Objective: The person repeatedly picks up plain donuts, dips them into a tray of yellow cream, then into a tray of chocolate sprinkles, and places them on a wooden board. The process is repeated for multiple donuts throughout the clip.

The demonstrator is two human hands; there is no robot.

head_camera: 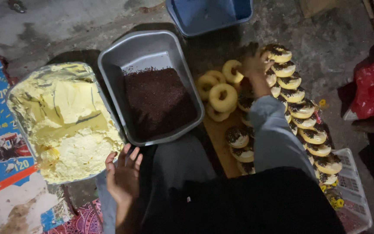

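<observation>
The right hand [254, 65] reaches to the far side of the wooden board [219, 138], fingers curled around a plain ring doughnut [232, 70] at the far end of the uncoated group. The grip looks closed on the doughnut's rim, though the fingertips are partly hidden. The left hand [123, 173] hovers near the body, palm up, fingers spread, holding nothing; it sits just beside the near corner of the foil-lined tray of yellow buttercream [66, 117].

Layout: the grey metal tray of chocolate sprinkles [159, 102] stands between the buttercream tray and the board. Further plain doughnuts [221, 97] lie at the board's left. Finished doughnuts topped with sprinkles [301, 108] are stacked in an overlapping row along the right edge, running from far to near. A white plastic basket [356, 190] sits near right, and a blue tub [208, 13] stands far.

Procedure note, as a judgement: lift the doughnut by its rim, keeping fingers off the top face. Keep the free hand clear of the buttercream until it is required. Avoid brushing the sleeve [273, 130] across the finished row.
</observation>
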